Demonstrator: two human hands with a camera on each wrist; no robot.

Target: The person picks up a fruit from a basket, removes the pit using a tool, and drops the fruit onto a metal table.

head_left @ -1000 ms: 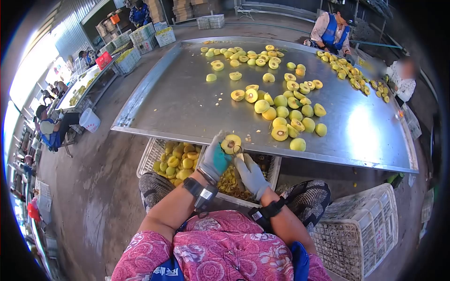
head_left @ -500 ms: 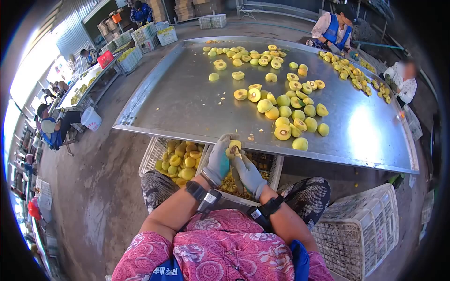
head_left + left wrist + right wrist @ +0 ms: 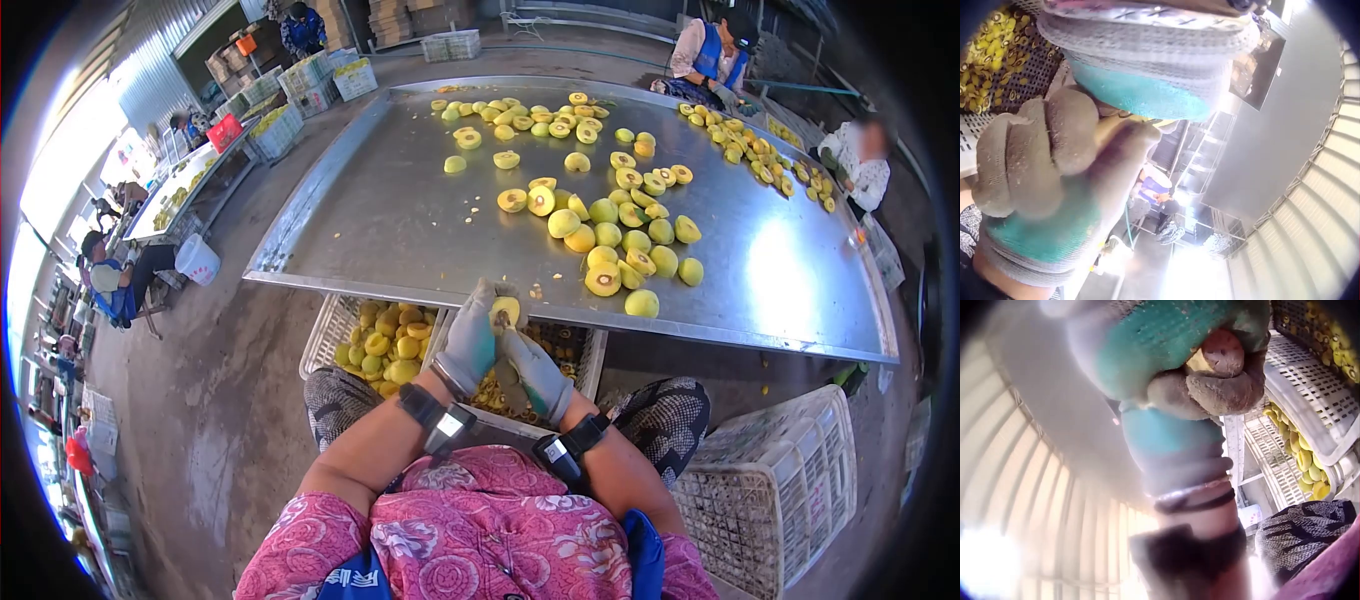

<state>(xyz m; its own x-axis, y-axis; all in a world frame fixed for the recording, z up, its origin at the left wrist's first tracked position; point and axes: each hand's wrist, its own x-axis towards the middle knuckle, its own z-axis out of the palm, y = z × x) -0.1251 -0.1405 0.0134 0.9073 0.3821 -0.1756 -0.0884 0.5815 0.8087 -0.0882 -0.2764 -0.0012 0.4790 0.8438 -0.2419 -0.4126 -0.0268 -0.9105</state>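
Note:
In the head view my gloved left hand [image 3: 468, 338] holds a yellow-green peach half [image 3: 507, 311] at the table's near edge, its browned cut face turned toward the right hand. My gloved right hand [image 3: 536, 372] comes up to the fruit from the right, fingertips right at its lower side. The right wrist view shows the rounded wooden end of a tool handle [image 3: 1222, 355] gripped in curled right fingers [image 3: 1219, 394]. Its working end is mostly hidden between the hands. Beneath them stands a crate of brownish pits and scraps [image 3: 500, 398].
A metal table [image 3: 370, 220] bears whole and halved peaches [image 3: 608, 236]. Below its edge, a white crate [image 3: 322, 335] holds peach halves. An upturned white crate [image 3: 770, 480] stands beside my right knee. Other people work at the far right [image 3: 712, 60] and at the left [image 3: 112, 280].
The peach half has turned in my left hand: its cut face showed broadly a second ago and is now seen more side-on. Both hands stay close together at the table edge.

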